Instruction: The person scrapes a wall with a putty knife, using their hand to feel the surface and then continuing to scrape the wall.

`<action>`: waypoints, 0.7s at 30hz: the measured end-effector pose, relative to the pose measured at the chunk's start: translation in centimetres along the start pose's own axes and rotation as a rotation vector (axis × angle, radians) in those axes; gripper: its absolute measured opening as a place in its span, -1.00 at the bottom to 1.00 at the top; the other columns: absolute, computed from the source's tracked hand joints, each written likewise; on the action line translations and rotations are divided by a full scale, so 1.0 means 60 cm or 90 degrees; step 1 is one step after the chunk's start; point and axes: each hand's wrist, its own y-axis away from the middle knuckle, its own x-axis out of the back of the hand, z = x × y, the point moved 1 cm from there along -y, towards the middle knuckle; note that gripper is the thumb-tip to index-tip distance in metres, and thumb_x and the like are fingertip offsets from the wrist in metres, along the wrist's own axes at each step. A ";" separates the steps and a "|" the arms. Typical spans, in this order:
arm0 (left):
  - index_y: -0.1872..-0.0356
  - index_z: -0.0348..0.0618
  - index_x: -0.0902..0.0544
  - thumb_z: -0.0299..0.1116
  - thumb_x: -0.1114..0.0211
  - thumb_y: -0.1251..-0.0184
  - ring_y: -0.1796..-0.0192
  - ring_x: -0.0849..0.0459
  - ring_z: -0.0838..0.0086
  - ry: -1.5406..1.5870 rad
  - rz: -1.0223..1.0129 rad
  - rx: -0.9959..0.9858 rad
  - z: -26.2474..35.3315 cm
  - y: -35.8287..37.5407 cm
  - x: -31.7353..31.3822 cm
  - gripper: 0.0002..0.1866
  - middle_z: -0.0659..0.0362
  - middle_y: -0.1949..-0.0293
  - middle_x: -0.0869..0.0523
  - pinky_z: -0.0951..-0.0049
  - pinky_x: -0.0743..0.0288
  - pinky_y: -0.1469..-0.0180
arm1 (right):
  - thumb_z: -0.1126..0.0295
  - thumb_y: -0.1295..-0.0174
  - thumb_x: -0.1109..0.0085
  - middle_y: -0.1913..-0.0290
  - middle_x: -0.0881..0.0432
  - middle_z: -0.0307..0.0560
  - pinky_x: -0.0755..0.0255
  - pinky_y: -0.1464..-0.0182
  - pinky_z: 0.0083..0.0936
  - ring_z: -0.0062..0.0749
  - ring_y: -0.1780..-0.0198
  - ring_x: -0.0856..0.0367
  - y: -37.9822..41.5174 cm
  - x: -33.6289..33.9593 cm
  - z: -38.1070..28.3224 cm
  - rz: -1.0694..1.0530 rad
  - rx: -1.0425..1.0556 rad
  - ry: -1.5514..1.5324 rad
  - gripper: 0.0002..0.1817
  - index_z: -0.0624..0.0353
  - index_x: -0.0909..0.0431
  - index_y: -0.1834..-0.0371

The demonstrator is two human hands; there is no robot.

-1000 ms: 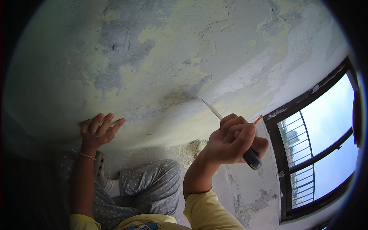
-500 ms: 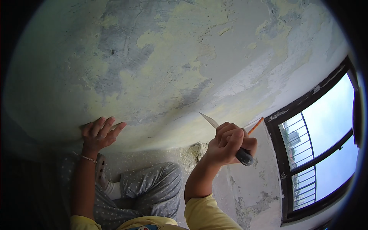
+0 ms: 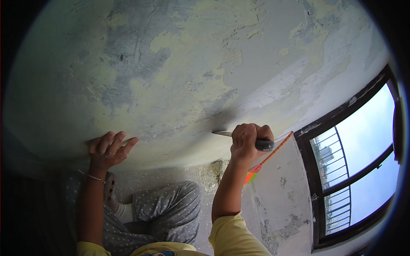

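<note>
The knife (image 3: 265, 145), clamped in the right hand (image 3: 245, 140), is now turned; the wall (image 3: 179, 85) seems reached (left hand (image 3: 106, 150): fingers apart).

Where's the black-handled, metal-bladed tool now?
The black-handled tool is right of centre in the head view, gripped in the right hand, its blade pointing left near the patchy yellow-grey wall.

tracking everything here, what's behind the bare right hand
Beyond the bare right hand, a patchy yellow-grey wall and a thin orange stick with a red-green end show. Whatever the hand and forearm cover cannot be seen.
</note>
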 end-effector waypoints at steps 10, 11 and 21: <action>0.01 0.51 -0.60 -0.19 -0.12 -0.27 -0.40 -0.19 0.39 0.029 0.014 -0.018 0.001 0.026 -0.016 -0.70 0.35 -0.28 -0.34 0.31 -0.24 -0.20 | 0.61 -0.27 0.05 0.84 -0.15 -0.30 -0.01 0.80 -0.63 -0.69 0.83 -0.10 -0.023 -0.008 -0.049 0.031 0.206 -0.003 -0.68 0.11 -0.09 0.57; 0.01 0.51 -0.60 -0.19 -0.12 -0.27 -0.40 -0.19 0.39 0.030 0.015 -0.018 0.002 0.022 -0.011 -0.70 0.35 -0.28 -0.34 0.31 -0.24 -0.20 | 0.64 -0.26 0.03 0.83 -0.17 -0.28 -0.03 0.79 -0.63 -0.67 0.83 -0.14 -0.019 -0.015 -0.030 0.009 0.162 0.030 -0.68 0.12 -0.10 0.57; -0.10 0.28 -0.44 -0.03 -0.46 -0.07 -0.40 -0.18 0.47 0.038 0.001 -0.001 0.002 0.009 -0.007 -0.45 0.40 -0.26 -0.34 0.49 -0.40 -0.03 | 0.54 -0.34 0.12 0.85 -0.11 -0.31 0.07 0.82 -0.64 -0.71 0.84 -0.01 -0.035 0.020 -0.081 0.058 0.269 -0.076 -0.68 0.10 -0.04 0.55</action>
